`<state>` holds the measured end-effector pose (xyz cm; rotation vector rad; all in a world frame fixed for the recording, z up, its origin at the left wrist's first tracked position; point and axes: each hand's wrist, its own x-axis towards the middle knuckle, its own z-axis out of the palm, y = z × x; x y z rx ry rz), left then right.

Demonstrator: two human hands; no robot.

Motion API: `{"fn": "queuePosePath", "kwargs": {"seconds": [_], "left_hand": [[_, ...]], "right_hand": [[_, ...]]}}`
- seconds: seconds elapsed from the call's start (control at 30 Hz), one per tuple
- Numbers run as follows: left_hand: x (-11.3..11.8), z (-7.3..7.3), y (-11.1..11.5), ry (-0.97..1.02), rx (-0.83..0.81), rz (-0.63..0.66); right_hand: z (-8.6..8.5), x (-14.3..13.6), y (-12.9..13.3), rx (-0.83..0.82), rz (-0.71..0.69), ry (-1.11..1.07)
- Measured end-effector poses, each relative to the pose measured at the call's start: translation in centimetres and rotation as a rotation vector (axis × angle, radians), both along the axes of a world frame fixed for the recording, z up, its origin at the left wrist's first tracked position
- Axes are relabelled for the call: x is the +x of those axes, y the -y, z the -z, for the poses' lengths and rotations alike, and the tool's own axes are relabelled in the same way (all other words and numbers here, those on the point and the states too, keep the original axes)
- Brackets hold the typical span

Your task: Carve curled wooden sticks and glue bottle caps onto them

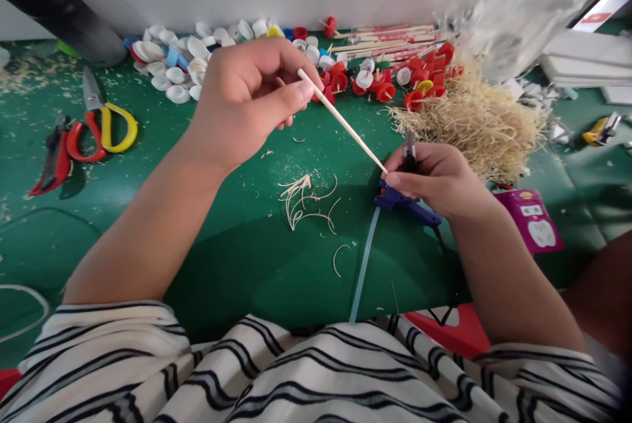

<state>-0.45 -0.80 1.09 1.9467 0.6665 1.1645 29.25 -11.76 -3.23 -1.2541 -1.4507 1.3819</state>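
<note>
A thin wooden stick (348, 125) slants down to the right between my hands, above the green table (247, 225). My left hand (261, 94) pinches its upper end between thumb and fingers. The lower end is in the closed fingers of my right hand (434, 176), where a small dark metal tool tip (409, 150) also shows; most of that tool is hidden. Just under my right hand lies a blue glue gun (407, 204) with a pale blue glue stick (365, 265) sticking out toward me. Curled wood shavings (301, 202) lie below the stick.
White and coloured bottle caps (178, 58), red caps with sticks (380, 84) and a heap of shavings (478, 120) line the back. Scissors (101, 114) and red-handled cutters (54, 156) lie left. On the right are a purple packet (530, 219) and a yellow tool (600, 130).
</note>
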Motion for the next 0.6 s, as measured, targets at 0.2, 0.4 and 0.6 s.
{"fn": "queuePosePath", "kwargs": {"seconds": [0.2, 0.4, 0.6], "left_hand": [[-0.2, -0.4, 0.2, -0.022, 0.006, 0.019], [-0.7, -1.0, 0.6, -0.078, 0.027, -0.014], [-0.7, -1.7, 0.8, -0.04, -0.032, -0.03]], "right_hand": [[-0.2, -0.1, 0.1, 0.047, 0.047, 0.089], [-0.4, -0.3, 0.5, 0.113, 0.109, 0.17], [-0.2, -0.3, 0.4, 0.125, 0.123, 0.202]]}}
